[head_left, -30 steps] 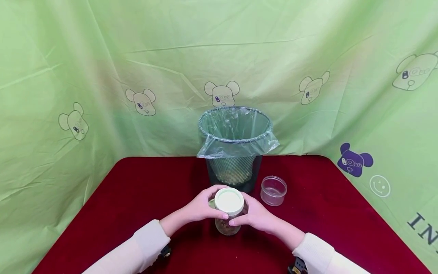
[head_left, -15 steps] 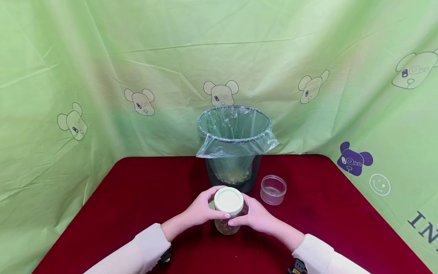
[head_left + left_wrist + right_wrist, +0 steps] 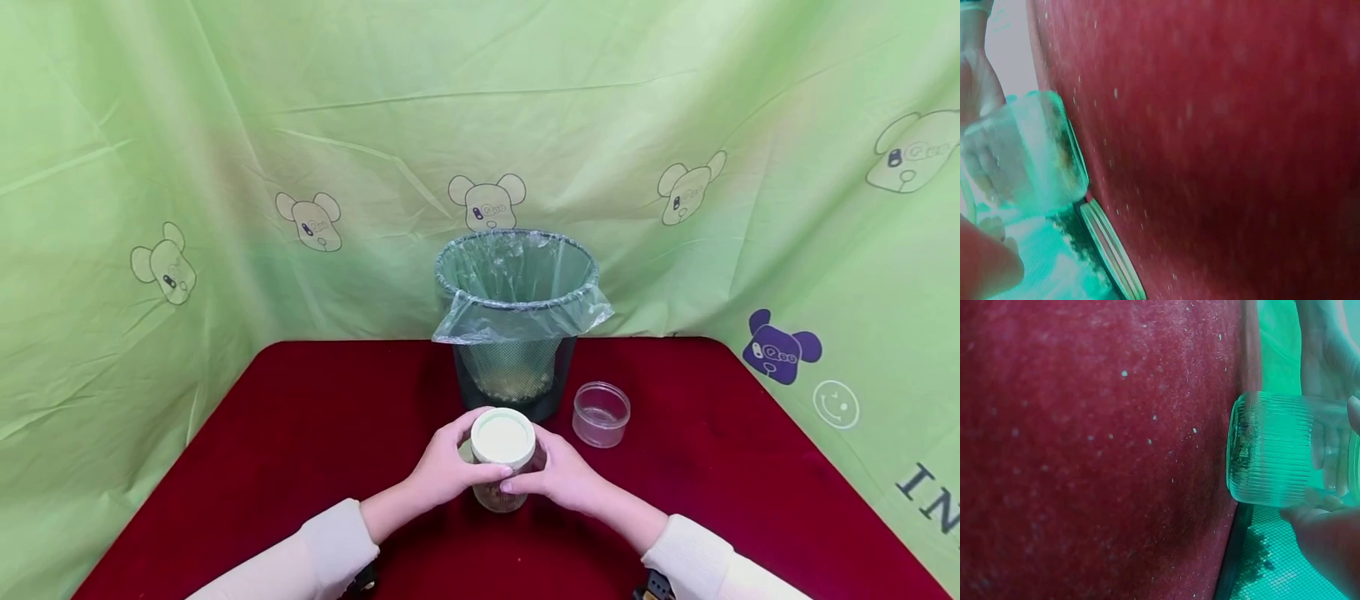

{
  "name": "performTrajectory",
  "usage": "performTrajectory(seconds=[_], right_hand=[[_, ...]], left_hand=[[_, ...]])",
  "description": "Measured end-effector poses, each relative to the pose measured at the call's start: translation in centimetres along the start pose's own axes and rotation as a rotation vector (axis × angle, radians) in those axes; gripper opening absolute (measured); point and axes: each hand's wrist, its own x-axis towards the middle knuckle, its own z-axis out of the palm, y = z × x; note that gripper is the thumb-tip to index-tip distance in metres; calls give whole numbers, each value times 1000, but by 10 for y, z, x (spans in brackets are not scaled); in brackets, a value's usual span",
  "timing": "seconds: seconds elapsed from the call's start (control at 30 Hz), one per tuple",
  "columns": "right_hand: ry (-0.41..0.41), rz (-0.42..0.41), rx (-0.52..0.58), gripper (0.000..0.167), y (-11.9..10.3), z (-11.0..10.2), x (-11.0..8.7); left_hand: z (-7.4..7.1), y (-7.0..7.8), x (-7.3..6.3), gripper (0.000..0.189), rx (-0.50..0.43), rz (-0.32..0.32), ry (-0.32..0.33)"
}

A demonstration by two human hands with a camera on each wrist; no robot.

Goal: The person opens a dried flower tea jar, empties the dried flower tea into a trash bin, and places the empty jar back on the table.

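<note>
In the head view a ribbed clear jar (image 3: 500,498) with a pale lid (image 3: 503,439) stands upright on the red tabletop. A shallow layer of dark bits lies at the bottom of the jar (image 3: 1272,453), as the right wrist view shows. My left hand (image 3: 442,467) curves round the lid from the left, its thumb across the front of the lid's lower edge. From the other side my right hand (image 3: 566,477) holds the jar just under the lid, its thumb close to the left thumb. Most fingers are hidden behind the jar in the head view.
Behind the jar stands a dark mesh waste bin (image 3: 513,367) lined with a clear plastic bag (image 3: 525,321). A short, round clear container (image 3: 601,417) without a lid sits to the bin's right. Green printed cloth (image 3: 360,125) hangs around the red table (image 3: 322,400).
My left hand has turned slightly, its thumb sliding to the right along the front of the lid. The jar and my right hand have stayed nearly in place.
</note>
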Motion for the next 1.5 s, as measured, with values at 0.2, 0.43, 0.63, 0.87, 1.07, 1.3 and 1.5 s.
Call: performTrajectory(seconds=[0.2, 0.43, 0.63, 0.87, 1.07, 1.3, 1.5], right_hand=[[21, 15, -10, 72, -1, 1, 0], [38, 11, -4, 71, -3, 4, -1], [29, 25, -17, 71, -4, 2, -1], [16, 34, -40, 71, -1, -2, 0], [-4, 8, -9, 71, 2, -3, 1], [-11, 25, -3, 72, 1, -3, 1], [-15, 18, -5, 71, -2, -2, 0]], left_hand=[[16, -25, -1, 67, 60, 26, 152], [32, -17, -10, 69, 121, -33, 298], [32, -16, -11, 75, 104, -66, 299], [18, -21, -5, 76, 66, -65, 161], [0, -31, 4, 71, 31, -22, -11], [-18, -40, 23, 70, -58, 52, -243], [-26, -41, 37, 70, -91, 64, -393]])
